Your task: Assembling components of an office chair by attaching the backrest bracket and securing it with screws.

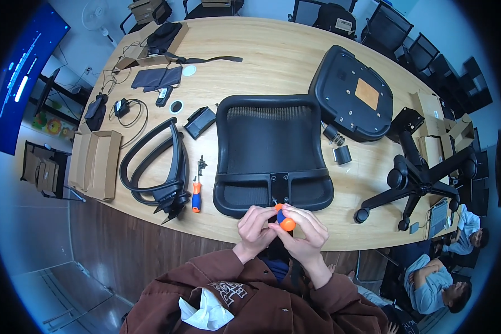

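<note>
An orange and blue screwdriver (287, 224) is in my right hand (307, 232), with its handle end toward me. My left hand (255, 227) is closed at the screwdriver's front end; what its fingertips pinch is hidden. Both hands are at the near edge of a black mesh chair backrest (267, 142), which lies flat on the table. Just beyond my fingertips, a dark bracket plate (279, 186) with screws sits at the middle of its lower bar. The screwdriver's tip is hidden by my fingers.
Left of the backrest lie a second screwdriver (196, 197), a few black screws (201, 165), black armrests (160, 167) and an open carton (97, 167). To the right are an upturned chair seat (350, 92), a wheeled base (417, 183) and a black cylinder (342, 155). People sit at far right.
</note>
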